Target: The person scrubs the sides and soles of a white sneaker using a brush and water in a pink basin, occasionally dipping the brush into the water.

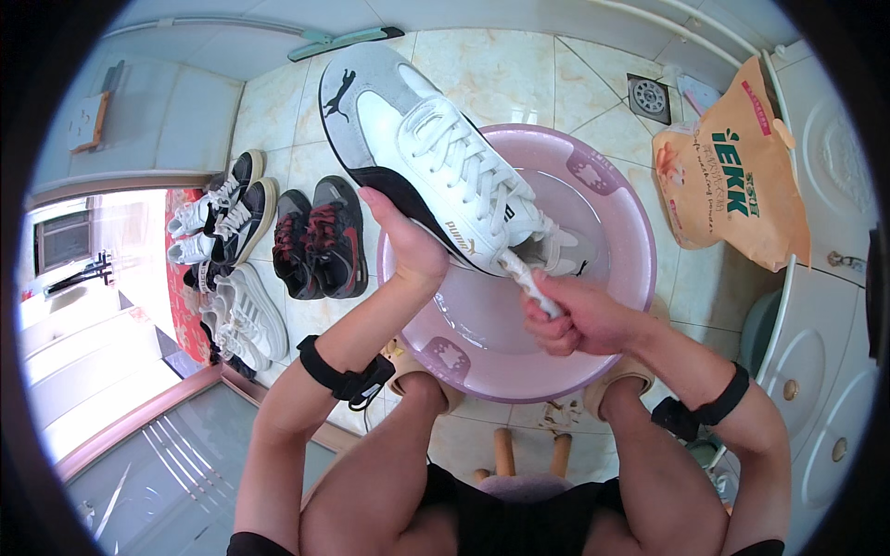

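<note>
My left hand grips a white and grey Puma sneaker by its black sole edge. The shoe is held over a pink plastic basin, toe pointing to the upper left. In my right hand is a slim white handle with brownish marks. Its far end meets the shoe near the heel opening, and I cannot tell what kind of tool it is. Shallow liquid shows in the basin, which stands between my feet. A white part with a small black cat mark shows beyond the heel opening.
Left on the tiles are black-and-red sneakers, white sneakers and black-and-white ones. A washing powder bag leans by the right cabinet. A floor drain lies behind, and a squeegee at the back wall.
</note>
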A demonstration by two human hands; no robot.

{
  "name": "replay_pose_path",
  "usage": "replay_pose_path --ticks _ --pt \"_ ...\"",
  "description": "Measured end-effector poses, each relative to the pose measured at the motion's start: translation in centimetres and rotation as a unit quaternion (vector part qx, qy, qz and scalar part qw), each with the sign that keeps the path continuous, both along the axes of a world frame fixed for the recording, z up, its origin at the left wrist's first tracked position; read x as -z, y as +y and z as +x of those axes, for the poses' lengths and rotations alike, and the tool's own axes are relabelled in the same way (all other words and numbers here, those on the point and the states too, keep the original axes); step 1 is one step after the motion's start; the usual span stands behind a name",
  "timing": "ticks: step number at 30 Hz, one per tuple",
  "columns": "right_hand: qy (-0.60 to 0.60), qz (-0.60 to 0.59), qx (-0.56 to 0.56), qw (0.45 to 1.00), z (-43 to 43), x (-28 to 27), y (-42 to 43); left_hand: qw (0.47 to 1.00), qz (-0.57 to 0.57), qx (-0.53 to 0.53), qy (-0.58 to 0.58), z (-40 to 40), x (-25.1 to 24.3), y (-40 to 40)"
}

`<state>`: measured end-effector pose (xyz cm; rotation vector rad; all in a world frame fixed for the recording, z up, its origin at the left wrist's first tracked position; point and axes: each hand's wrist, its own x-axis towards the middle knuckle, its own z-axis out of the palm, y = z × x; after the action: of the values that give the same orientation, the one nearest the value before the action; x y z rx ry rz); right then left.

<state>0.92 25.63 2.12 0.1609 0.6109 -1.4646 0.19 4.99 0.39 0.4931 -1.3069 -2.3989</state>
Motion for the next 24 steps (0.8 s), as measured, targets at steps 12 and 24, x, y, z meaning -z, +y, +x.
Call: replay_pose_path --ticks 12,24 --pt "-0.063 -0.058 0.002 0.996 1.6 0.7 -1.3 0.999 -0.010 0.035 -0.003 2.0 1.6 0.6" --pt "-0.014 -0.013 -0.009 1.000 0.3 -0.3 -2.0 0.998 -0.055 0.024 -0.016 0.9 1.0 -0.6"
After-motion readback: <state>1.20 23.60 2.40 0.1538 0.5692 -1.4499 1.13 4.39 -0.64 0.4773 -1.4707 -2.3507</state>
